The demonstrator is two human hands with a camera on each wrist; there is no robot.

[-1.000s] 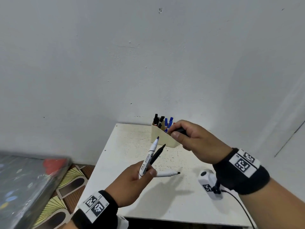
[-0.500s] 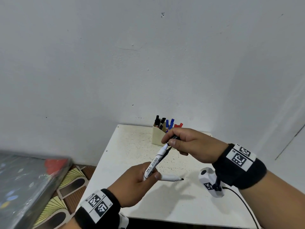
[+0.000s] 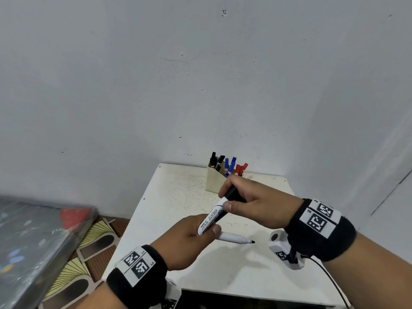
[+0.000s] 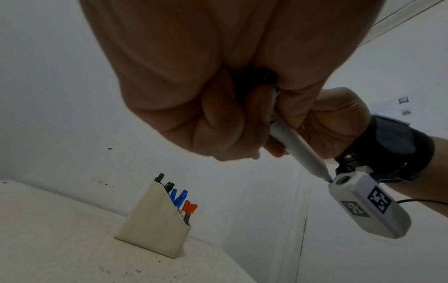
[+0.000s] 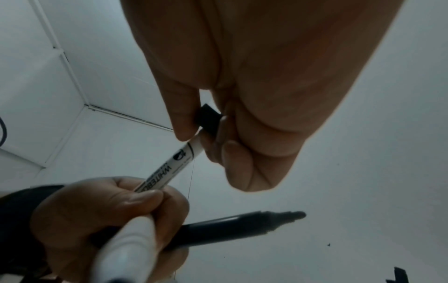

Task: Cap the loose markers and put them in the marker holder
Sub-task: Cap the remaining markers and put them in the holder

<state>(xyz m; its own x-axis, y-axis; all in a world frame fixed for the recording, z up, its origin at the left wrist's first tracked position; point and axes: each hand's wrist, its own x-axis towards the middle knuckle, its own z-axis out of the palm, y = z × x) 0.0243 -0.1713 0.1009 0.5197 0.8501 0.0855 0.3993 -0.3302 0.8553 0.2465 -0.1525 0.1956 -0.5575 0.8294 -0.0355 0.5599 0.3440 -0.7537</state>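
I've got a white KREATIF marker (image 3: 213, 217) tilted up-right w/ a black cap (image 3: 233, 194) on its tip, a 2nd white marker (image 3: 236, 238) uncapped pointing right, and the cream holder (image 3: 214, 182) at the table's far edge w/ black, blue, red markers upright.

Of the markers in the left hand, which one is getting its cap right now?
The upright marker with printed lettering; the right hand presses a black cap onto it. The other marker points sideways, tip bare.
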